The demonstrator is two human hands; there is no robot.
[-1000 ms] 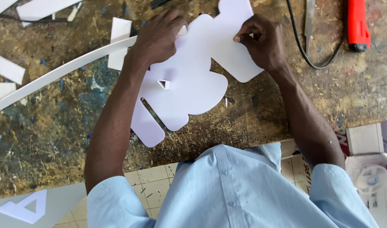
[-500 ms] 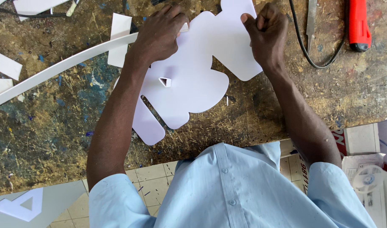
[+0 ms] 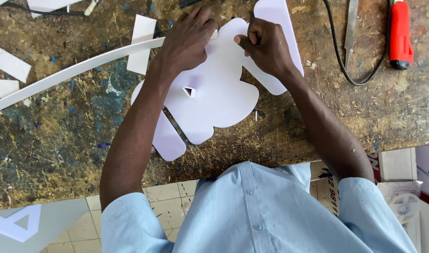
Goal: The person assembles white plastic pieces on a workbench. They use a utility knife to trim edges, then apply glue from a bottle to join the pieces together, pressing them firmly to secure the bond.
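My left hand (image 3: 188, 40) lies flat, fingers spread, pressing the white cut-out sheet (image 3: 219, 93) onto the workbench (image 3: 60, 136). My right hand (image 3: 266, 47) is fisted at the sheet's notched edge; what it grips I cannot tell. A long white strip (image 3: 74, 70) runs leftward from under my left fingers; a red-handled tool (image 3: 400, 35) lies well right.
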